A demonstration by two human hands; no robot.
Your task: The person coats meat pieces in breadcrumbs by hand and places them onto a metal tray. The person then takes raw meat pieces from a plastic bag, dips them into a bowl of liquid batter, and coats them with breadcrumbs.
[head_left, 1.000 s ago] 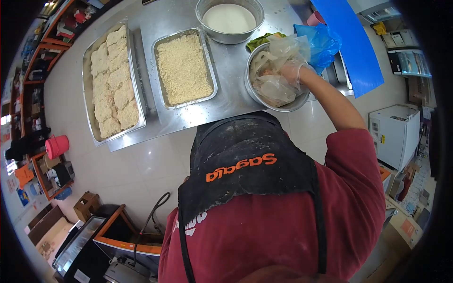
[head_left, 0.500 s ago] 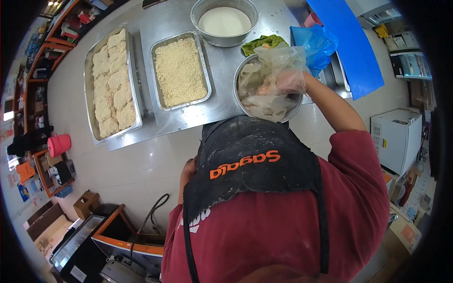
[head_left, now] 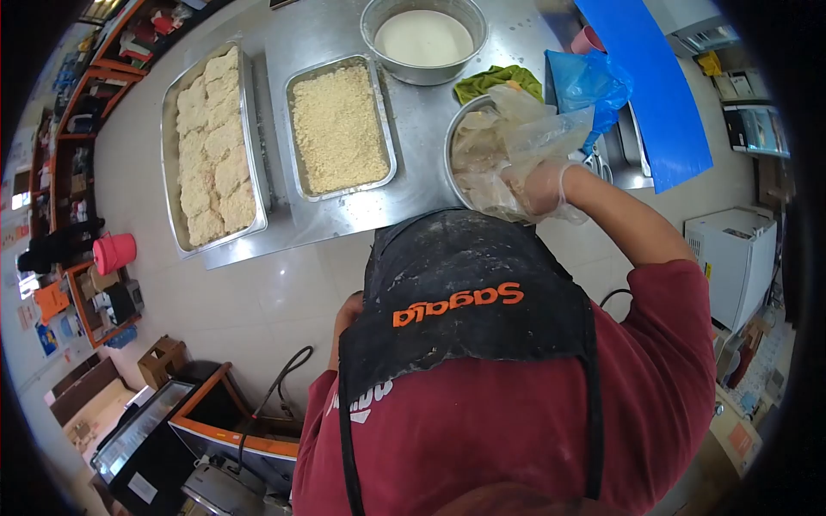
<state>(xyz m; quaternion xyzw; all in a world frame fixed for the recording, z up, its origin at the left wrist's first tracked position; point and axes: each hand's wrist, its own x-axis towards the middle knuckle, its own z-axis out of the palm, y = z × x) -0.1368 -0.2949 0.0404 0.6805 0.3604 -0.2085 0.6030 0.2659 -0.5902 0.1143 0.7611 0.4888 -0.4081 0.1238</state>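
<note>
My right hand point(head_left: 544, 187), covered in clear plastic, is at the near side of a round metal bowl point(head_left: 451, 144). Crumpled translucent plastic bags point(head_left: 492, 142) fill much of that bowl and hide my fingers and whatever lies beneath them. At the side of my black apron point(head_left: 456, 258), my left hand point(head_left: 351, 308) hangs low, with its fingers mostly behind the cloth. A shallow tray point(head_left: 391, 159) of pale crumbs stands left of the bowl. Farther left, a deeper tray point(head_left: 258, 185) holds several crumb-coated pieces point(head_left: 211, 142).
A large metal basin point(head_left: 482, 52) of whitish liquid stands at the back of the steel table point(head_left: 297, 225). Near the bowl lie a green cloth point(head_left: 499, 82) and a blue plastic bag point(head_left: 594, 82). A blue board point(head_left: 658, 95) and a pink cup point(head_left: 587, 39) are at the right.
My right hand has drawn back from the bowl's middle toward its near right rim, and the plastic bags have shifted. My left hand stays beside the apron. The whole view has moved slightly.
</note>
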